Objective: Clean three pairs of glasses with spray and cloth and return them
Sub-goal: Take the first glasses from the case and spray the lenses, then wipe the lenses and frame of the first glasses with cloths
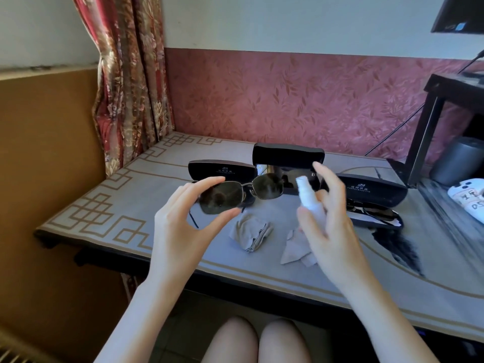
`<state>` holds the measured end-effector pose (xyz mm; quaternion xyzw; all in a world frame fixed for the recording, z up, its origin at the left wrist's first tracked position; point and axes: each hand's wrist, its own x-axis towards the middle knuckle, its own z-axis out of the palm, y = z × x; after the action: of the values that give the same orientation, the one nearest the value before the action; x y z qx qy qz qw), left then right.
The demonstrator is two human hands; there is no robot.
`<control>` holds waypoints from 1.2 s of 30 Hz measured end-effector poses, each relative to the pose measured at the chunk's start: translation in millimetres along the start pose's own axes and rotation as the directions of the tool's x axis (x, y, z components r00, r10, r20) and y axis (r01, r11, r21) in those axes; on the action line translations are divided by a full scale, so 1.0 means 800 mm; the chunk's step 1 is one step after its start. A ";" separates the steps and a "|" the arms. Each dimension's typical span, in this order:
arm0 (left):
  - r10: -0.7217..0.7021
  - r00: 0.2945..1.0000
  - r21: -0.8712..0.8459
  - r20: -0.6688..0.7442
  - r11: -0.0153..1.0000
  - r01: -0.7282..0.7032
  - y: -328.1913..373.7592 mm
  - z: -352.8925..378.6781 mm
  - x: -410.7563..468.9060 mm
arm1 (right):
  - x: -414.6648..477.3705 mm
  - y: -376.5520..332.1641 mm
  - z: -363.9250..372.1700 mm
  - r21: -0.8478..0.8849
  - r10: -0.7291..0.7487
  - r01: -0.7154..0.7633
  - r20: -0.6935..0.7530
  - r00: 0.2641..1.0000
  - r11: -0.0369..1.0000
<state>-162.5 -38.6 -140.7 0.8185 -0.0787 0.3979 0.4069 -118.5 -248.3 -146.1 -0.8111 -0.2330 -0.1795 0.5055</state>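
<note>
My left hand (180, 221) pinches a pair of dark-lensed sunglasses (262, 189) by one lens and holds them up above the table. My right hand (330, 221) grips a small white spray bottle (310, 197), nozzle facing the glasses, index finger raised over the top. Two grey cloths lie on the table below: a crumpled cloth (251, 233) and a flatter cloth (296, 248). Three black cases stand open behind: a left case (222, 169), a middle case (288, 155) and a right case (374, 189). Another pair of sunglasses (374, 212) rests in the right case.
The table (104, 203) has a grey patterned cover. A floral curtain (131, 74) hangs at the back left. A dark shelf stand (429, 121) with a grey cylinder (455, 158) is at the right, with a white object (468, 197) beside it. My knees show below the front edge.
</note>
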 end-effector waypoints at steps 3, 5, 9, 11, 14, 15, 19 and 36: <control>-0.007 1.000 0.009 -0.003 1.000 0.007 -0.003 -0.002 0.000 | -0.004 0.047 -0.030 -0.019 0.117 -0.117 -0.016 0.993 0.993; -0.013 1.000 0.011 -0.007 1.000 0.013 -0.005 -0.003 0.001 | -0.009 0.071 -0.051 -0.020 0.188 -0.189 -0.054 0.981 0.982; -0.027 1.000 0.010 -0.015 1.000 0.028 -0.006 0.000 0.002 | -0.019 0.099 -0.076 -0.005 0.290 -0.293 -0.142 0.946 0.956; -0.041 0.999 0.002 -0.019 0.999 0.041 -0.006 0.001 0.003 | -0.023 0.104 -0.080 0.018 0.304 -0.307 -0.189 0.934 0.952; -0.052 0.998 -0.001 -0.022 0.999 0.052 -0.005 0.002 0.003 | -0.027 0.106 -0.080 0.031 0.300 -0.299 -0.184 0.936 0.954; -0.052 0.998 0.000 -0.021 0.999 0.052 -0.004 0.001 0.003 | -0.028 0.106 -0.080 0.034 0.311 -0.310 -0.174 0.934 0.950; -0.062 0.998 -0.001 -0.013 0.998 0.062 -0.005 0.001 0.002 | -0.032 0.103 -0.079 -0.024 0.300 -0.311 -0.201 0.932 0.950; -0.120 0.991 -0.025 -0.063 0.993 0.119 -0.021 -0.027 -0.001 | 0.029 0.038 0.071 -0.360 0.028 0.185 0.512 0.858 0.914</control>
<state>-168.0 -11.8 -143.7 0.8040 -0.0208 0.3982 0.4411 -79.1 -203.9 -180.6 -0.9044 -0.3498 -0.0242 0.2432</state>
